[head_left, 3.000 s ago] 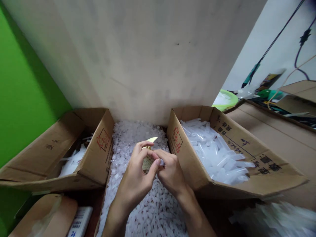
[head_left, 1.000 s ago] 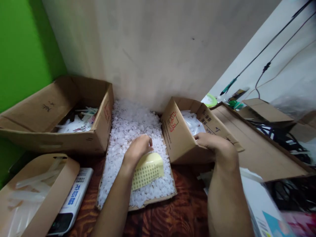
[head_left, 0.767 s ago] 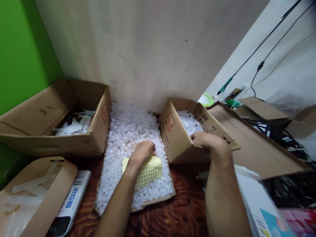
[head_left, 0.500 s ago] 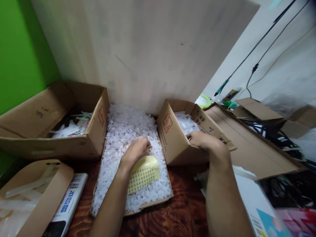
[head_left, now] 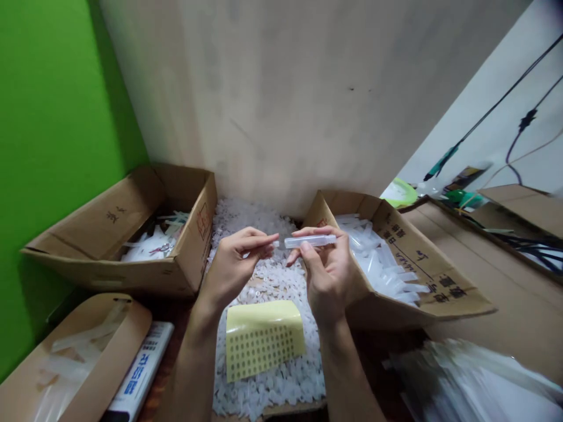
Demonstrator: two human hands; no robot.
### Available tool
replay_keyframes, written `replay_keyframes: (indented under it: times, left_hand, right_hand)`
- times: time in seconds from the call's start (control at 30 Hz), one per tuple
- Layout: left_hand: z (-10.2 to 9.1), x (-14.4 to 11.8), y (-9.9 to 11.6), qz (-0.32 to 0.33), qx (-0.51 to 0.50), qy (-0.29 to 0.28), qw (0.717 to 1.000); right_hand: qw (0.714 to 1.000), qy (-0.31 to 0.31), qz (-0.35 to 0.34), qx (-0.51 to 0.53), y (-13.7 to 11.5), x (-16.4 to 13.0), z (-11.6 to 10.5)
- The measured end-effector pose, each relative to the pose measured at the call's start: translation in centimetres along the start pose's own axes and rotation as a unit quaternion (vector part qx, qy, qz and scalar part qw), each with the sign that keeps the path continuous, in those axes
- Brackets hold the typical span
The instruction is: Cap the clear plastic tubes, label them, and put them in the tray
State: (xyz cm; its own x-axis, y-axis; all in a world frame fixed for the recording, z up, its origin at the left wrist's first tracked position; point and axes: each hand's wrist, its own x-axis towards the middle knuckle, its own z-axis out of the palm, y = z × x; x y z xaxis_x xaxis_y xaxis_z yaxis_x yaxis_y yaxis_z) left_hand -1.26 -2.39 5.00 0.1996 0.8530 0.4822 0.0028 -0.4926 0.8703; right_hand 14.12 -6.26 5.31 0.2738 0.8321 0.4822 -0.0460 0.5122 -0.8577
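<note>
Clear plastic tube (head_left: 310,241), slim, lying level at frame centre, pinched by right hand (head_left: 328,275); left hand (head_left: 233,266) pinching a tiny cap (head_left: 275,244) at its left end, above white caps (head_left: 268,281).

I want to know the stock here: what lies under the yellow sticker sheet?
The yellow sticker sheet lies on a heap of small white plastic pieces in a shallow cardboard tray. The pieces directly beneath it and the tray's floor are covered.
</note>
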Motion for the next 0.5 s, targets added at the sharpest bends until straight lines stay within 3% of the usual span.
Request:
replay_keyframes:
  times: [0.13,0.23,0.37,0.43,0.5]
  left_hand:
    - [0.2,0.1,0.2,0.010,0.022,0.060,0.998]
    - [0.4,0.2,-0.1,0.020,0.062,0.087,0.994]
    - [0.3,0.3,-0.6,0.034,0.111,0.106,0.988]
    - [0.1,0.3,-0.7,0.047,0.139,0.106,0.983]
    - [-0.1,0.3,-0.7,0.057,0.169,0.094,0.980]
  right_hand:
    - [0.997,0.012,0.041,0.069,2.3,0.5,0.5]
    - [0.998,0.007,0.053,0.015,3.0,0.9,-0.2]
    - [0.984,-0.114,0.047,-0.132,3.4,1.4,-1.3]
    - [0.973,-0.166,0.024,-0.156,3.7,1.5,-1.7]
    - [0.970,-0.180,0.010,-0.161,3.9,1.5,-1.8]
